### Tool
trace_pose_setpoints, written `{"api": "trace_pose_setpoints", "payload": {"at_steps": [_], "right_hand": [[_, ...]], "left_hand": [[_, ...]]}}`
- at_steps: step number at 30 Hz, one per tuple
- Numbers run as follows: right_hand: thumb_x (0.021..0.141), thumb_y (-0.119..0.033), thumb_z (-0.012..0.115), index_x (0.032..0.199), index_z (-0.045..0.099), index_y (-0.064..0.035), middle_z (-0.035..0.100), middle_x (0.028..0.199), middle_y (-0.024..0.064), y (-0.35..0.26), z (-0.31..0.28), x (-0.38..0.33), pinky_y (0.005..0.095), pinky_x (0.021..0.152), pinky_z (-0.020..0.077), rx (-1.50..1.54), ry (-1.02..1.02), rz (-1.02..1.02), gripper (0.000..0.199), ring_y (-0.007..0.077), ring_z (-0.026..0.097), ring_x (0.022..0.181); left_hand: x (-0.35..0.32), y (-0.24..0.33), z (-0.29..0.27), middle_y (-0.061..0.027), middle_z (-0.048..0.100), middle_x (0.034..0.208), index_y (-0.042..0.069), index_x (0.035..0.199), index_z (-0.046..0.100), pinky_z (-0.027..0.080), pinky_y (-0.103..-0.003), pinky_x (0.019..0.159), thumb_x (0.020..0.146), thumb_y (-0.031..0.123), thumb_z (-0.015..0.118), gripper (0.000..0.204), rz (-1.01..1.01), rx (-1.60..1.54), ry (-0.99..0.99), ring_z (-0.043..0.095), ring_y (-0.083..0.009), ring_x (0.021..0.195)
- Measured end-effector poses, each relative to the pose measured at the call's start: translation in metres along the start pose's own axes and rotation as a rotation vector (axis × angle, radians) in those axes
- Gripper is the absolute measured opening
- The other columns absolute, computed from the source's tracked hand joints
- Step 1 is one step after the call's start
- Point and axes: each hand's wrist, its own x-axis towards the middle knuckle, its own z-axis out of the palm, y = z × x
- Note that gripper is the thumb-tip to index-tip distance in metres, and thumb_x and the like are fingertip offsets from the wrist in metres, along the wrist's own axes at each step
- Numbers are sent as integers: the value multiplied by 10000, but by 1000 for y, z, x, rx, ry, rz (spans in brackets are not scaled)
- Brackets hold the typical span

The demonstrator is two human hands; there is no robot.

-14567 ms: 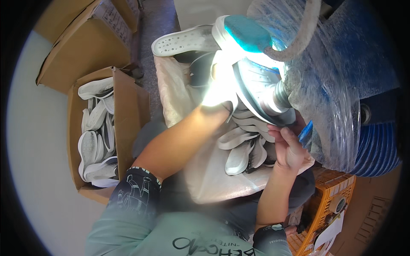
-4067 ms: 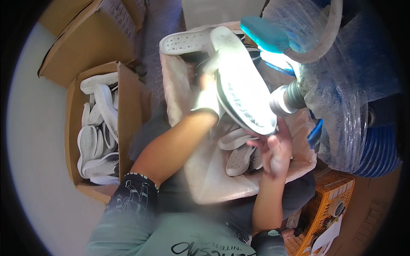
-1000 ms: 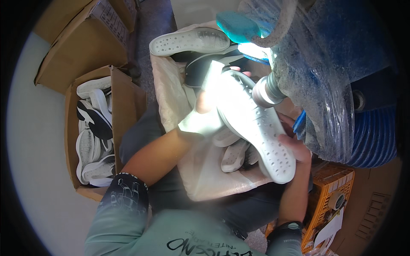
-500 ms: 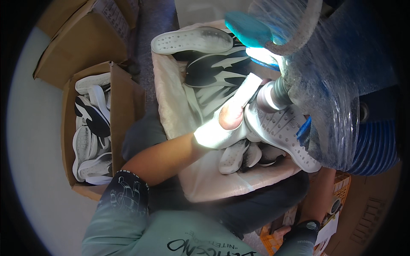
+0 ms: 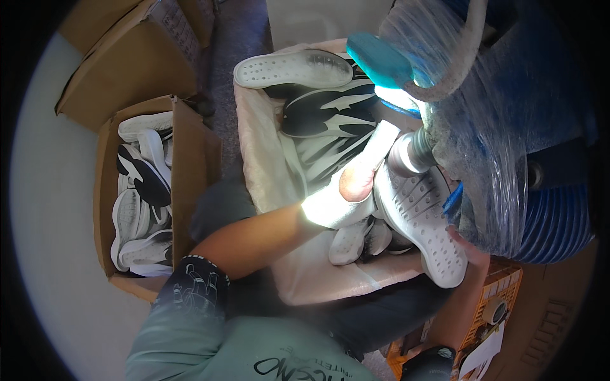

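A white shoe sole (image 5: 424,222) with rows of small holes lies tilted against a round grinding head (image 5: 412,154) under bright light. My left hand (image 5: 354,185), its wrist and thumb wrapped in white, is closed on the sole's upper left edge, close to the grinding head. At the sole's right edge, my right hand (image 5: 469,244) grips it from behind; the sole and plastic sheeting hide most of its fingers. Below is a lined box (image 5: 254,159) holding black-and-white soles (image 5: 330,111), with another white sole (image 5: 292,68) across its far rim.
On the left stands a cardboard box (image 5: 197,152) of more soles, with larger cartons (image 5: 127,57) behind it. Plastic-wrapped machinery (image 5: 489,127), a teal lamp (image 5: 380,58) and a blue ribbed hose (image 5: 556,222) crowd the right. An orange crate (image 5: 502,286) sits at lower right.
The held sole's lower end has swung down and left, toward me. My right hand has come partly out from behind the plastic. The whole view has shifted slightly.
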Motion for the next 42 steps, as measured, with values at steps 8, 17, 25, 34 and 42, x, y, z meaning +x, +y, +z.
{"api": "trace_pose_setpoints", "payload": {"at_steps": [8,17,25,34,42], "right_hand": [[760,-148,785,1316,512,131,629,1200,166,-7,37,-49,329,909,475,345,-29,33,680,188,611,1051],[784,-155,722,1300,512,149,639,1181,173,-69,76,-72,305,941,453,596,-69,-91,635,197,620,1038],[748,-92,728,1240,569,94,624,1211,151,-86,97,-65,308,908,466,765,91,-49,549,208,617,1041],[758,-91,830,1231,617,9,630,1218,92,-58,123,-19,324,931,483,462,186,-104,529,191,588,1099],[812,-110,782,1256,605,-13,616,1254,113,-61,132,49,337,964,473,338,-44,-362,488,204,581,1126]], "left_hand": [[3,-12,-22,-128,580,1297,10,1386,453,449,-361,1017,1045,397,393,519,82,104,53,578,-218,1151],[2,-21,-27,-144,571,1310,-5,1418,409,447,-384,1034,1044,313,425,491,120,-97,18,576,-238,1168],[-4,-24,-19,-162,524,1374,-10,1451,347,418,-431,1068,1048,319,406,523,285,-110,-176,538,-272,1234],[-17,-28,-55,-177,548,1324,-18,1392,408,463,-427,1029,1020,214,462,442,136,-60,221,564,-298,1191],[-14,-17,-88,-181,562,1291,-18,1364,435,481,-428,1014,982,171,537,438,135,235,112,569,-311,1180]]}}
